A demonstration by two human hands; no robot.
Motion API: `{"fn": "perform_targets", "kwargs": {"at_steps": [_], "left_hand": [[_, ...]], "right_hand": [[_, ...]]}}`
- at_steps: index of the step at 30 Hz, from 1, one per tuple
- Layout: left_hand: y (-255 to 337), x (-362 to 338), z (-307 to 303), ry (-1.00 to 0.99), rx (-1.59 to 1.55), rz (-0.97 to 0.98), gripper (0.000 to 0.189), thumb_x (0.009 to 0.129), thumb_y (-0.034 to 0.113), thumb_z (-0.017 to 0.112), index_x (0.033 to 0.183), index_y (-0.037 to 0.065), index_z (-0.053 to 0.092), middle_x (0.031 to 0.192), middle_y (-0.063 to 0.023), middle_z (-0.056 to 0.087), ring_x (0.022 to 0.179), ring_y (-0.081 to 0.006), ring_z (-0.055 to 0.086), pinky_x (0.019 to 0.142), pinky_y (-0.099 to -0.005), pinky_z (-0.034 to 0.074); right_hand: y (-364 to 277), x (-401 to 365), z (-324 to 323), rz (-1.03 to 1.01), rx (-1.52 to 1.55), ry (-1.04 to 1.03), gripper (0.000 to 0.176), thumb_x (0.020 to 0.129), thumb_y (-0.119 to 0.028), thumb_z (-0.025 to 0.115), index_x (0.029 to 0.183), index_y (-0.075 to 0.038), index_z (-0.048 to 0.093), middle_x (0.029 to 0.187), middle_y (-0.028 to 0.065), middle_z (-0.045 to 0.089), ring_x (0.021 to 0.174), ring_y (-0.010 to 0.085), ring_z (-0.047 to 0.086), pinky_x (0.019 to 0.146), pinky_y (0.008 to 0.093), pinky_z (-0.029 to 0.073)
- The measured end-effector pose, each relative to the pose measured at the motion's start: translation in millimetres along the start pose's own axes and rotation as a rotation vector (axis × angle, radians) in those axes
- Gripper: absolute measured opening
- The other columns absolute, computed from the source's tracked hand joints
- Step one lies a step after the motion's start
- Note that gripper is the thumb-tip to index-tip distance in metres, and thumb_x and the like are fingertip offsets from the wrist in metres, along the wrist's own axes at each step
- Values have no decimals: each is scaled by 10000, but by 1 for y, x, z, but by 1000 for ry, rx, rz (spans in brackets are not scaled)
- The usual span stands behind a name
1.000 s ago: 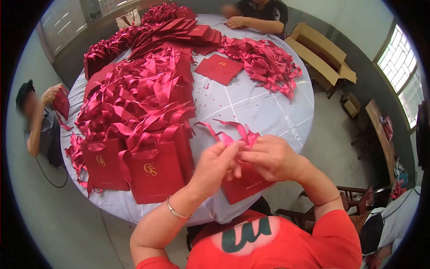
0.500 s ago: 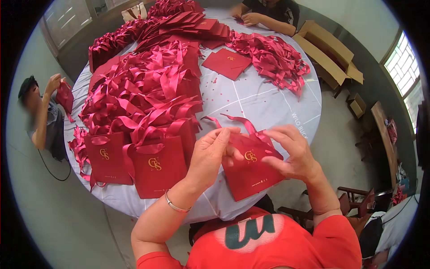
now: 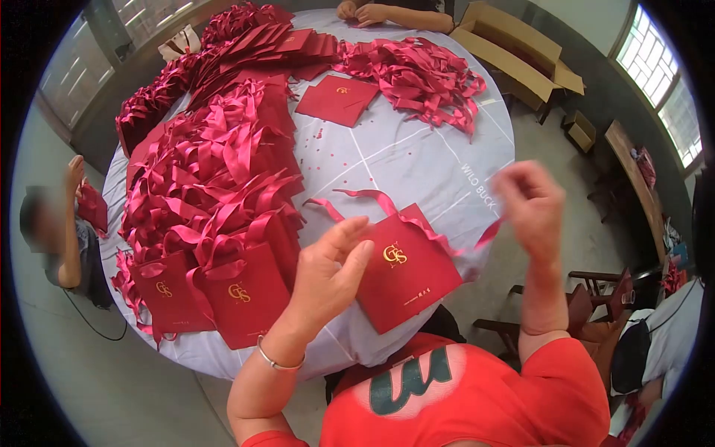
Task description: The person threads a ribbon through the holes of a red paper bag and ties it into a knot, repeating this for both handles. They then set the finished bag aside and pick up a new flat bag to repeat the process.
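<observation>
A red paper gift bag [image 3: 410, 279] with a gold logo lies flat on the table in front of me. A shiny dark-pink ribbon [image 3: 428, 232] runs across its upper part, with loose ends beyond its top edge. My right hand [image 3: 532, 205], slightly blurred, is raised to the right of the bag. Its fingers are pinched on the ribbon's right end, which stretches up from the bag. Beside the bag's left edge is my left hand [image 3: 331, 264], thumb and forefinger apart, with nothing visible between them.
Many finished-looking red bags with ribbons [image 3: 216, 179] crowd the table's left side. Flat bags [image 3: 339, 100] and a heap of ribbons [image 3: 424, 82] lie farther back. A cardboard box [image 3: 510, 48] stands beyond. Other people work at the left and far side.
My right hand has moved up and right, drawing the ribbon's end out from the bag. My left hand has come away from the ribbon, lower and to the left. The view has shifted slightly.
</observation>
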State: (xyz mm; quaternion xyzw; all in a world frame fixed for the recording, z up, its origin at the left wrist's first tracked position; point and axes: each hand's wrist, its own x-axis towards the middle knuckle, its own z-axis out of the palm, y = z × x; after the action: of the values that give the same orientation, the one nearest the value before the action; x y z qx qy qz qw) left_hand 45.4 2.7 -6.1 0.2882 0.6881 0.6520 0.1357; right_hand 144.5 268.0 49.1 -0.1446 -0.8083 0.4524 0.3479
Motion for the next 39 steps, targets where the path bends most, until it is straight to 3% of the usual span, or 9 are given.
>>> {"fn": "perform_targets", "kwargs": {"at_steps": [3, 4, 10, 16, 18, 21, 27, 31, 39], "left_hand": [[20, 3, -6, -52, 681, 105, 412, 874, 69, 692, 1264, 5, 575, 1017, -138, 698, 840, -202, 680, 694, -308, 530], [22, 5, -2, -8, 800, 270, 377, 815, 86, 716, 1167, 6, 605, 920, -180, 674, 835, -306, 670, 707, -381, 530], [30, 18, 19, -226, 1016, 154, 184, 833, 125, 673, 888, -12, 564, 881, -181, 649, 868, -376, 640, 721, -477, 510], [23, 44, 27, -186, 854, -33, 212, 827, 108, 660, 965, -49, 628, 908, -221, 675, 850, -422, 648, 741, -494, 514], [14, 49, 25, -163, 737, -91, 242, 830, 85, 651, 1025, -58, 647, 910, -230, 690, 846, -401, 672, 737, -467, 523], [17, 54, 25, -103, 214, -405, 254, 914, 74, 624, 1124, -68, 637, 825, -35, 671, 504, -39, 525, 433, -205, 384], [3, 67, 5, -342, 69, -697, 167, 954, 114, 579, 1044, -14, 639, 775, -30, 630, 515, -81, 583, 447, -226, 404], [0, 64, 5, -328, -38, -710, 133, 969, 121, 570, 1005, 8, 631, 723, 21, 589, 482, -45, 521, 407, -186, 323], [-3, 61, 11, -320, -136, -721, 223, 955, 110, 596, 1143, 1, 646, 831, -7, 644, 509, -58, 526, 463, -215, 412]], "right_hand": [[-5, 14, -36, -486, -411, 416, 80, 857, 15, 711, 912, -18, 662, 773, 25, 642, 644, 63, 549, 574, 210, 440], [-10, 12, -37, -527, -402, 391, 86, 856, 17, 713, 918, -20, 665, 779, 20, 643, 645, 66, 551, 576, 208, 439], [12, -32, 41, -495, -112, -274, 151, 778, 17, 756, 888, -12, 657, 804, 114, 648, 666, 223, 636, 588, 300, 499], [43, -57, 76, -483, -96, -264, 191, 723, -15, 784, 855, -27, 647, 820, 118, 645, 703, 281, 641, 586, 349, 510], [42, -58, 76, -512, -128, -262, 194, 721, -15, 785, 856, -26, 645, 819, 118, 644, 704, 280, 641, 586, 349, 511], [39, -56, 77, -550, -151, -263, 208, 713, -12, 788, 859, -24, 641, 810, 117, 642, 699, 279, 642, 583, 348, 512], [44, -54, 77, -508, -18, -296, 218, 710, 31, 786, 868, -17, 642, 799, 124, 655, 680, 274, 646, 574, 332, 512], [40, -50, 74, -395, 73, -317, 214, 734, 79, 758, 907, -4, 663, 825, 131, 669, 687, 248, 652, 581, 307, 510], [30, -40, 70, -364, -2, -327, 189, 749, 40, 745, 910, -18, 663, 824, 123, 652, 693, 264, 646, 590, 334, 516]]}}
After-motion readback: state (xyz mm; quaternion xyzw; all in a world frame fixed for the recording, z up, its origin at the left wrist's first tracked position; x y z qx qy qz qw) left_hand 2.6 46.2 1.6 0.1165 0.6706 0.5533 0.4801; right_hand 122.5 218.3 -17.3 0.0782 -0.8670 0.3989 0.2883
